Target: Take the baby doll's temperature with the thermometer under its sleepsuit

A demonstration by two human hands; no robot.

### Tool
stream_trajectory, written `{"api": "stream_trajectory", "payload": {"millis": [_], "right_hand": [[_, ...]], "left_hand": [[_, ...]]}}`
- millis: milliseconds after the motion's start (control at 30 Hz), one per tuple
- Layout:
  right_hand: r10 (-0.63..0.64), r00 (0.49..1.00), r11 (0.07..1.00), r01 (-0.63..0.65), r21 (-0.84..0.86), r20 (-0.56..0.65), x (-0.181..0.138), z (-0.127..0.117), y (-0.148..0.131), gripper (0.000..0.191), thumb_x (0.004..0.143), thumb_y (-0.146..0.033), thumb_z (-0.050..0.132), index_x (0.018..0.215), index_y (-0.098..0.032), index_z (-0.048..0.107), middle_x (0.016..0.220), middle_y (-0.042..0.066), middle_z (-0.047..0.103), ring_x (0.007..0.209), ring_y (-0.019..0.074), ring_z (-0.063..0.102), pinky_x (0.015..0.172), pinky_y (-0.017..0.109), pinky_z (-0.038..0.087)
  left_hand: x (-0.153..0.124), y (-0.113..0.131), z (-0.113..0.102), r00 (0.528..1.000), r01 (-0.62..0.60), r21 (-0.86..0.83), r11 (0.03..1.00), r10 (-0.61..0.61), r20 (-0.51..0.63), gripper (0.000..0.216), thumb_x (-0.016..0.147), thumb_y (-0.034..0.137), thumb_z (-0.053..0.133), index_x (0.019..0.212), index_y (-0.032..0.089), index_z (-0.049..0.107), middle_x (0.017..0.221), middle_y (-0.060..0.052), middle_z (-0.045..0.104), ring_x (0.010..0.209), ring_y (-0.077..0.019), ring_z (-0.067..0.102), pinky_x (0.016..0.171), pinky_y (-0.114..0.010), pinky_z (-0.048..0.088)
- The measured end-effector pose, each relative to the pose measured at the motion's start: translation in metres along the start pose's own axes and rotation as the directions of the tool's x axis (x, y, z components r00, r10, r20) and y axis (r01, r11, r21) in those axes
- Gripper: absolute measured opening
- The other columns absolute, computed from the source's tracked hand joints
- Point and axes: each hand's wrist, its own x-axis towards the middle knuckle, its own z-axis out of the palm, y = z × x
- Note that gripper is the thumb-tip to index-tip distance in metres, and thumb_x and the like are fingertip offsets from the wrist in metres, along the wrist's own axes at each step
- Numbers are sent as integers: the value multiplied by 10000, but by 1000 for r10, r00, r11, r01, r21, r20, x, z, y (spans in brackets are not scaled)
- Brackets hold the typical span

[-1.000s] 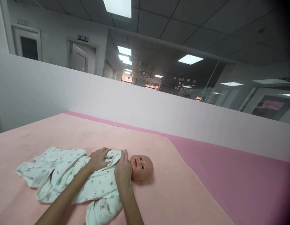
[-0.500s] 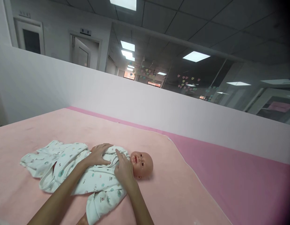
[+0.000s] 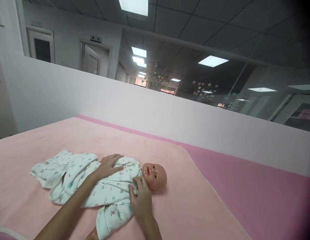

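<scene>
A baby doll lies on its back on a pale pink blanket, head to the right. It wears a white romper printed with small coloured figures. My left hand lies flat on the doll's chest, fingers spread over the cloth. My right hand is at the doll's near shoulder, just below the chin, with its fingers pinched on the romper's collar edge. The doll's legs are hidden in loose cloth at the left.
The blanket covers a darker pink surface that runs to the right. A low white partition wall stands behind it, with glass above. An open door shows at the back left.
My right hand has slid from the doll's chest down to its near shoulder and closed on the collar. My left hand stayed on the chest. The view shifted slightly.
</scene>
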Motion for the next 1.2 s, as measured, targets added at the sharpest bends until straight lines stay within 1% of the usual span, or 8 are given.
{"api": "stream_trajectory", "payload": {"millis": [300, 567, 733, 833, 967, 1033, 1100, 1200], "right_hand": [[-59, 998, 996, 60, -63, 23, 8, 5, 6, 227, 864, -149, 362, 774, -201, 564, 758, 21, 573, 723, 138, 548, 660, 222, 426], [-28, 996, 1000, 27, 8, 79, 6, -10, 6, 132, 811, -194, 479, 889, -232, 579, 816, 7, 623, 762, 165, 573, 635, 247, 434], [-66, 990, 998, 63, -24, -129, 16, -5, 7, 175, 828, -195, 423, 844, -219, 596, 816, 25, 634, 822, 188, 562, 718, 299, 430], [-85, 942, 996, 91, 1, -325, 26, -13, 13, 187, 834, -215, 415, 855, -203, 601, 850, 47, 635, 867, 194, 549, 816, 343, 409], [156, 854, 984, -92, 151, -496, 51, -44, 44, 197, 795, -305, 479, 886, -182, 604, 919, 79, 629, 899, 207, 538, 807, 346, 421], [302, 854, 943, -200, 267, -424, 65, -56, 70, 291, 751, -364, 526, 972, -190, 602, 1045, 83, 609, 1004, 230, 513, 879, 378, 392], [405, 893, 856, -294, 426, -197, 74, -59, 96, 363, 712, -434, 557, 975, -193, 625, 1093, 81, 603, 1053, 249, 506, 926, 398, 365], [405, 902, 666, -401, 629, 147, 73, -52, 125, 425, 708, -528, 543, 925, -184, 666, 1084, 81, 622, 1044, 254, 534, 933, 393, 376]], "left_hand": [[-1, 0, -1, 1000, -23, -9, 1000, 23, -11, 471, 791, 547, 452, 1218, 348, 444, 1256, 16, 483, 1152, -231, 421, 987, -390, 277], [1, -4, 2, 999, -26, 22, 999, 26, -20, 465, 793, 548, 449, 1212, 346, 451, 1254, 18, 489, 1147, -242, 434, 969, -401, 309], [2, -4, 1, 999, -44, 14, 999, 45, -26, 478, 791, 547, 453, 1215, 328, 455, 1248, 6, 491, 1136, -236, 444, 972, -387, 314], [1, -4, 1, 999, -47, 6, 999, 47, -21, 479, 790, 546, 456, 1216, 328, 453, 1245, 9, 492, 1129, -229, 450, 967, -378, 322], [1, -4, 0, 998, -57, 14, 998, 57, -22, 479, 790, 551, 450, 1211, 323, 462, 1237, 6, 500, 1124, -231, 456, 954, -366, 338], [1, -3, 0, 998, -62, 17, 998, 62, -22, 487, 789, 559, 444, 1213, 320, 462, 1238, 3, 502, 1123, -230, 458, 949, -360, 345], [1, -3, 0, 998, -62, 17, 998, 63, -17, 492, 790, 562, 441, 1217, 319, 457, 1244, 2, 498, 1124, -227, 458, 949, -358, 345], [1, -4, 0, 998, -60, 18, 998, 60, -18, 489, 792, 557, 442, 1218, 317, 457, 1244, 0, 500, 1125, -226, 460, 952, -359, 344]]}}
